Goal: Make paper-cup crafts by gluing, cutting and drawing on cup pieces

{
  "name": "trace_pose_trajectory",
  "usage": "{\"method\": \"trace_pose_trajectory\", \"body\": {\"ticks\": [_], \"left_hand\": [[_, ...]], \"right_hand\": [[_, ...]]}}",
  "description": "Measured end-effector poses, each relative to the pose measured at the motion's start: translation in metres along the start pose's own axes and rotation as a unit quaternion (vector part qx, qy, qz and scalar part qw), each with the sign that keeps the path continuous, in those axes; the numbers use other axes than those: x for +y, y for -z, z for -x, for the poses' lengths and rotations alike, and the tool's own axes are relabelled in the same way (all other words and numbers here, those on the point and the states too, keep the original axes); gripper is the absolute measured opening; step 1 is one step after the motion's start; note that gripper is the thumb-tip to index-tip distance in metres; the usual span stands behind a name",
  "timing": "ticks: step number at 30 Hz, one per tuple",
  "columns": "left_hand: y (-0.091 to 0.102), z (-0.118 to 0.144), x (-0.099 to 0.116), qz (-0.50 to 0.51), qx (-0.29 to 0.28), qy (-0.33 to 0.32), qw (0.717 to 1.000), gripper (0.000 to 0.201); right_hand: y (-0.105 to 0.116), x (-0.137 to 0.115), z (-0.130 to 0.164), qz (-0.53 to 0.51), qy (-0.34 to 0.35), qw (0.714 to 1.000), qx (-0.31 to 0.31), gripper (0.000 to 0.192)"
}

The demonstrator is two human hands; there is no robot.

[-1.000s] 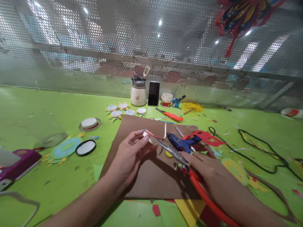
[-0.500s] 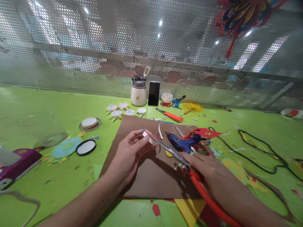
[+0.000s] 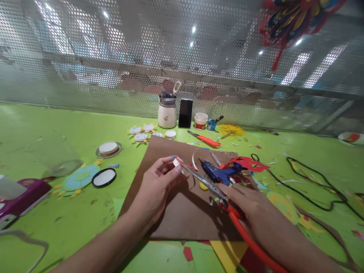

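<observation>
My left hand (image 3: 159, 182) pinches a small white paper piece with a red edge (image 3: 176, 162) between thumb and fingers, above the brown cardboard (image 3: 176, 223). Red-handled scissors (image 3: 209, 185) are gripped in my right hand (image 3: 247, 204), their blades pointing up and left with the tips at the paper. A thin curled red and white strip (image 3: 195, 161) hangs beside the blades. Just beyond my right hand, a blue glue gun (image 3: 218, 172) lies on the cardboard next to a red paper cutout (image 3: 250, 163). A small yellow disc (image 3: 203, 185) sits under the blades.
Along the back stand a white jar (image 3: 167, 113), a phone (image 3: 185, 113), a paint cup (image 3: 201, 120) and an orange cutter (image 3: 209, 141). Left are a black-rimmed disc (image 3: 104, 177) and a purple tool (image 3: 24, 199). A black cord (image 3: 313, 178) winds across the right.
The scissors and the paper stay almost in place, with the curled strip shifted slightly. The cardboard's far edge and the red cutout have moved a little.
</observation>
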State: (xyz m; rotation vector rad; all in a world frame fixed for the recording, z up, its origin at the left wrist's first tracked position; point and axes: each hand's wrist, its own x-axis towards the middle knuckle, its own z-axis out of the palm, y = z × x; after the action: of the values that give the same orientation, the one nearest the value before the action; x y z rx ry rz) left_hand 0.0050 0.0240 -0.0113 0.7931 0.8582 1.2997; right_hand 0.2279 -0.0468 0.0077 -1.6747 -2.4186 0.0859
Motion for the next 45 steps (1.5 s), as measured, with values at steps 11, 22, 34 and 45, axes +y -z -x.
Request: {"method": "trace_pose_trajectory", "body": {"ticks": [11, 22, 34, 45], "left_hand": [[-0.0025, 0.0035, 0.0056, 0.010, -0.002, -0.003, 1.000, 0.033], [0.0006, -0.0017, 0.0074, 0.026, 0.017, 0.004, 1.000, 0.032], [-0.0013, -0.0002, 0.0046, 0.019, 0.003, 0.006, 1.000, 0.033], [-0.0009, 0.0005, 0.0047, 0.007, 0.008, 0.010, 1.000, 0.031]], "right_hand": [[0.0014, -0.0002, 0.0023, -0.005, 0.006, 1.000, 0.028, 0.048], [-0.0021, 0.0008, 0.0011, 0.008, 0.005, 0.999, 0.039, 0.050], [0.0002, 0.0005, 0.0020, -0.001, -0.010, 1.000, 0.017, 0.048], [0.0020, -0.0010, 0.0016, 0.005, 0.000, 0.999, 0.032, 0.047]]}}
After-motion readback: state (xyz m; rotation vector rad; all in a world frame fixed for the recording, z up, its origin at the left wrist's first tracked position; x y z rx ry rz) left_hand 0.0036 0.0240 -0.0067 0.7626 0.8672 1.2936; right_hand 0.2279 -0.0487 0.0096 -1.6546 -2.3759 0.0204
